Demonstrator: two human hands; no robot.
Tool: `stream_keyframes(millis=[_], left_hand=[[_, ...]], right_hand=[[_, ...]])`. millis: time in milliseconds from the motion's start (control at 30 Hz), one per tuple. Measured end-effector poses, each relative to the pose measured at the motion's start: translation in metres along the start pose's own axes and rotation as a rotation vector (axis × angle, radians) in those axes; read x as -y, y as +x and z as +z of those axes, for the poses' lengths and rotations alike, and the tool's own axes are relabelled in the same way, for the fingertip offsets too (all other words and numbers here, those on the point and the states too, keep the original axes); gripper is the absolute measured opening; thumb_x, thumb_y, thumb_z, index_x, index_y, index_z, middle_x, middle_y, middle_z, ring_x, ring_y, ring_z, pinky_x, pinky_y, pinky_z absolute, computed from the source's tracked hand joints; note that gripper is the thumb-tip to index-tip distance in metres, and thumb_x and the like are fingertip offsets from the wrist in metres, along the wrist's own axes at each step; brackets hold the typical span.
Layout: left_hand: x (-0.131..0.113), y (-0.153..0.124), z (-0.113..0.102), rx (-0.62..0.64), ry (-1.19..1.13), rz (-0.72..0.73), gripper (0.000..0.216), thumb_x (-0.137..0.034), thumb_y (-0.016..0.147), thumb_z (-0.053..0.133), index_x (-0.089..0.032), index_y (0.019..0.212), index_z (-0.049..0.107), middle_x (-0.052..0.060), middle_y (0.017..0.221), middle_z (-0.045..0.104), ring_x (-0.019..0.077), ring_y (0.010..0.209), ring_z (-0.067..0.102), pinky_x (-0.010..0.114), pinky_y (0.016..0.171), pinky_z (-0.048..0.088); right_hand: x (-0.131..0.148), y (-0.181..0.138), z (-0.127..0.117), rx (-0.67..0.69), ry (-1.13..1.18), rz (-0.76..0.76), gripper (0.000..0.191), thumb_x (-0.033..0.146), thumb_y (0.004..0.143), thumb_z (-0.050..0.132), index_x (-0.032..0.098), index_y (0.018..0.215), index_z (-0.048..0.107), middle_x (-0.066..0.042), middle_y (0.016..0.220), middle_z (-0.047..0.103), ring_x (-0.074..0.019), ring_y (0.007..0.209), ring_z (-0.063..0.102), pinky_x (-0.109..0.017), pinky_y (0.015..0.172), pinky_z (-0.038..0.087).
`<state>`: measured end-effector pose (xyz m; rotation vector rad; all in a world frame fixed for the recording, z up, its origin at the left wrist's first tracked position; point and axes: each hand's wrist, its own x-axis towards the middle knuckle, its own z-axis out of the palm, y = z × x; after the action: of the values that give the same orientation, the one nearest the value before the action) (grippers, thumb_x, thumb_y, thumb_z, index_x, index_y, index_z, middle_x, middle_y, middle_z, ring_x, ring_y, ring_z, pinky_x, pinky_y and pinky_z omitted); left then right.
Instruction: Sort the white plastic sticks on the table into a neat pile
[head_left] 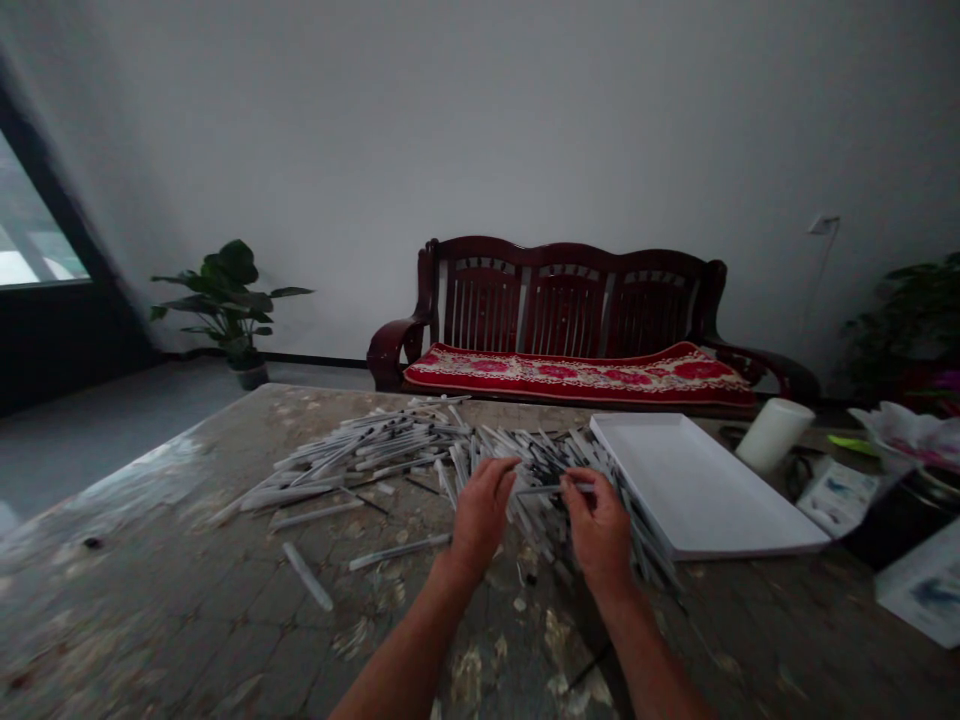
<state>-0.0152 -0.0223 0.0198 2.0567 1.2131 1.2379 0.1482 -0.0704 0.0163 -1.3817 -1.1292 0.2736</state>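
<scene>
My right hand (600,520) pinches a slim pen (541,490) between thumb and fingertips; the pen lies level and points left. Facing it, my left hand (481,512) has thumb and fingers slightly apart, close to the pen's left end. Whether they touch it I cannot tell. Beneath and beyond both hands spreads a heap of pens (536,455), pale and translucent with dark parts. A second heap of pale pens (390,440) lies to the left. Nearer to me are a loose pen (401,550) and a pale tube (307,577).
A shallow white tray (720,490) sits right of the heap. Past it stand a white roll (775,435), a small box (836,495) and a larger white box (926,585). The patterned table (225,620) ends before a wooden bench (566,310). A potted plant (232,290) stands left.
</scene>
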Motion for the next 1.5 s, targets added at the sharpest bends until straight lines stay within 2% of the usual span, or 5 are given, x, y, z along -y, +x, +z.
stream_keyframes(millis=[233, 433, 867, 1267, 1500], left_hand=[[0.001, -0.006, -0.079, 0.407, 0.578, -0.441, 0.028, -0.036, 0.087, 0.049, -0.020, 0.085, 0.071, 0.015, 0.097, 0.073, 0.0300, 0.091, 0.068, 0.037, 0.077, 0.047], [0.001, -0.034, -0.070, 0.663, 0.538, -0.353, 0.016, -0.024, 0.076, 0.058, -0.020, 0.089, 0.068, 0.012, 0.094, 0.074, 0.0306, 0.091, 0.068, 0.036, 0.077, 0.045], [-0.001, -0.024, 0.011, 0.144, -0.557, -0.707, 0.021, -0.037, 0.086, 0.056, -0.017, 0.091, 0.062, 0.000, 0.068, 0.061, 0.0130, 0.052, 0.057, 0.022, 0.047, 0.039], [0.003, 0.003, 0.018, -0.328, -1.275, -0.854, 0.015, -0.026, 0.093, 0.056, -0.014, 0.089, 0.064, 0.008, 0.085, 0.072, 0.0117, 0.064, 0.068, 0.021, 0.057, 0.053], [-0.004, 0.003, 0.014, -0.144, -1.356, -0.915, 0.032, -0.039, 0.098, 0.046, -0.011, 0.102, 0.061, 0.017, 0.101, 0.073, 0.0181, 0.084, 0.073, 0.029, 0.079, 0.057]], right_hand=[[-0.007, 0.011, -0.006, -0.196, 0.270, 0.200, 0.041, 0.051, 0.077, 0.068, 0.017, 0.100, 0.063, -0.001, 0.074, 0.069, -0.0162, 0.059, 0.064, -0.028, 0.056, 0.055], [-0.017, 0.016, -0.005, -0.316, 0.514, 0.325, 0.044, 0.048, 0.071, 0.073, 0.017, 0.099, 0.060, -0.001, 0.083, 0.070, -0.0130, 0.065, 0.066, -0.026, 0.060, 0.058], [-0.015, 0.010, -0.003, -0.235, 0.503, 0.296, 0.041, 0.049, 0.072, 0.073, 0.017, 0.095, 0.062, -0.002, 0.083, 0.072, -0.0147, 0.065, 0.068, -0.029, 0.060, 0.059], [-0.015, 0.006, 0.000, -0.128, 0.457, 0.424, 0.049, 0.055, 0.063, 0.078, 0.016, 0.090, 0.066, -0.004, 0.076, 0.074, -0.0190, 0.061, 0.070, -0.028, 0.051, 0.059], [-0.011, 0.002, 0.004, -0.137, 0.573, 0.495, 0.051, 0.057, 0.066, 0.076, 0.015, 0.094, 0.065, -0.004, 0.084, 0.075, -0.0158, 0.062, 0.070, -0.024, 0.050, 0.058]])
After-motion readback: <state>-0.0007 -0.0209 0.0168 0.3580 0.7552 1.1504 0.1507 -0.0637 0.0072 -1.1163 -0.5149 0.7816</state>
